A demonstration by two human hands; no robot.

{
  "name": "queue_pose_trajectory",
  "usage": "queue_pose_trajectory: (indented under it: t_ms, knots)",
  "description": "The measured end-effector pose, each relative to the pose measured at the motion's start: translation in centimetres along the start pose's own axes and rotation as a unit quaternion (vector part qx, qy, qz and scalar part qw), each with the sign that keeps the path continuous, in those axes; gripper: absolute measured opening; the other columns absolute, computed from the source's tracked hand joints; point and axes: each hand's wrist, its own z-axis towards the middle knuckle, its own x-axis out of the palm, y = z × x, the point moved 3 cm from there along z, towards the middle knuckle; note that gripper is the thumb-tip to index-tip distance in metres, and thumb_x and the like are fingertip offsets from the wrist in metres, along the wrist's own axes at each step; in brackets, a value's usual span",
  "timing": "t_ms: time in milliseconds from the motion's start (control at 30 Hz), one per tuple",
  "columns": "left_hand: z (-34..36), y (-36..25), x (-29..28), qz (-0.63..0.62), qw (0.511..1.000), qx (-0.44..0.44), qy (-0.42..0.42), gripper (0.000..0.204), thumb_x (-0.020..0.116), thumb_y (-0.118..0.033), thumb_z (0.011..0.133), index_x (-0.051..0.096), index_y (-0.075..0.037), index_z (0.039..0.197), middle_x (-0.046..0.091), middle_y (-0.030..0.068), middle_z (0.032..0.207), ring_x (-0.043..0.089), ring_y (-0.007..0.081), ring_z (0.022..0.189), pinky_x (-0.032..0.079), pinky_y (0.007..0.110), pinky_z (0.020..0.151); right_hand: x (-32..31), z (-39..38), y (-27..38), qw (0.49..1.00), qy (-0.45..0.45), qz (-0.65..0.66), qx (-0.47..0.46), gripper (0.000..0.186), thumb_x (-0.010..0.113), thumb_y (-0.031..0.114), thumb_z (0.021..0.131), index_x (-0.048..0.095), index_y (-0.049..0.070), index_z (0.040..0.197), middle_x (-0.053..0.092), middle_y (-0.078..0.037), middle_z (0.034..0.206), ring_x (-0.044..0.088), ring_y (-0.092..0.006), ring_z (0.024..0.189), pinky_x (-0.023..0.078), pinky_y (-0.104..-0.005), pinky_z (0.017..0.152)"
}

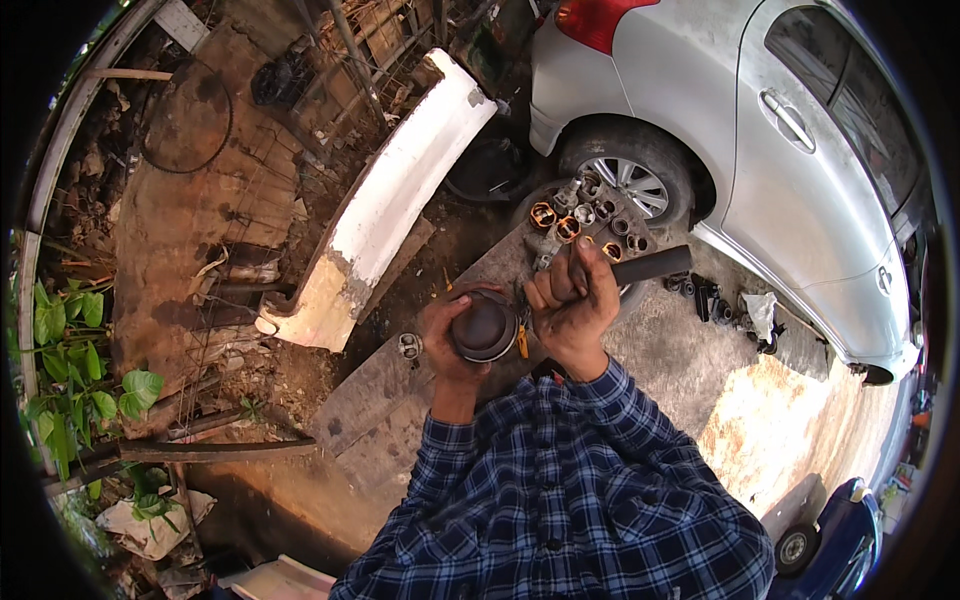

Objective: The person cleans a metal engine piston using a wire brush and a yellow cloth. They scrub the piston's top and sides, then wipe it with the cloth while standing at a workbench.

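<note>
Held in front of my chest, a round dark metal part [484, 328] with a paler rim has its broad face turned up. My left hand [447, 335] is wrapped round its side. To the right, my right hand [573, 305] is closed on a thick dark rod [652, 265] that sticks out past the fist to the right. The rod's other end is hidden by my fingers. Beyond my hands, several round metal parts [567, 229], some with orange rims, sit grouped on a wooden board [500, 262]. A small orange item [522, 340] shows between my hands.
One more metal part [409, 346] lies on the board at left. A silver car [690, 110] stands at the far right, its wheel [630, 178] close to the board. A long white panel [385, 200] leans at left. Dark parts [708, 300] lie on the ground at right.
</note>
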Motion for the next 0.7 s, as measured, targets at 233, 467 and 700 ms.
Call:
queue_pose_trajectory:
  t_ms: [233, 467, 700]
  knots:
    - [0.9, -1.0, 1.1, -0.198, 0.922, -0.295, -0.152, 0.045, 0.048, -0.03, 0.087, 0.066, 0.009, 0.099, 0.068, 0.0233, 0.1, 0.068, 0.0335, 0.093, 0.057, 0.041, 0.085, 0.8, -1.0, 0.4, 0.998, 0.069, -0.011, 0.003, 0.046, 0.053, 0.032, 0.1, 0.031, 0.018, 0.063, 0.021, 0.004, 0.05, 0.015, -0.0097, 0.043, 0.016, -0.0298, 0.045]
    - [1.6, -1.5, 2.3, -0.395, 0.865, -0.29, -0.109, 0.044, 0.05, -0.032, 0.088, 0.062, 0.008, 0.104, 0.065, 0.0243, 0.101, 0.065, 0.0356, 0.1, 0.056, 0.046, 0.087, -1.5, 1.5, 4.0, 0.993, 0.013, -0.018, -0.114, 0.042, 0.059, 0.028, 0.099, 0.039, 0.015, 0.066, 0.028, 0.004, 0.051, 0.021, -0.0084, 0.044, 0.021, -0.0294, 0.044]
    - [1.3, -2.0, 2.2, -0.331, 0.895, -0.259, -0.148, 0.046, 0.048, -0.036, 0.089, 0.061, 0.005, 0.106, 0.062, 0.0203, 0.1, 0.062, 0.0343, 0.097, 0.051, 0.049, 0.092, -5.1, -1.5, 2.2, 0.908, -0.103, -0.405, 0.004, 0.032, 0.068, 0.031, 0.097, 0.063, 0.001, 0.086, 0.052, 0.001, 0.068, 0.045, -0.0077, 0.058, 0.037, -0.0264, 0.053]
